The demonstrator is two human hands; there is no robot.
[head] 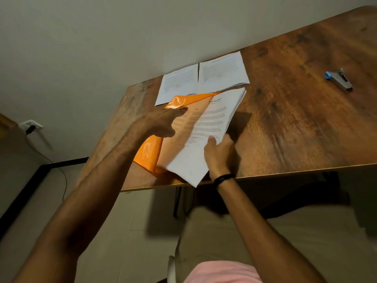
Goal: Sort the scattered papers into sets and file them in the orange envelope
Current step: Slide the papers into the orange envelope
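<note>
Your right hand (219,152) grips the paper stack (206,127), whose long side points up-left into the orange envelope (151,152) your left hand (163,123) holds open.

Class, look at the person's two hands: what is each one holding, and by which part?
Right hand grips the thick stack of white printed papers at its right edge. Left hand holds open the glossy orange plastic envelope by its upper flap.

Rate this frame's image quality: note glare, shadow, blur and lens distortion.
Head view: dim, warm light; a glossy highlight on the orange envelope; the paper stack held by the right hand throws a hard shadow on the table; print on the two sheets behind is too soft to read; the left hand and stapler look slightly smeared; wide-angle tilt skews the table edges.
</note>
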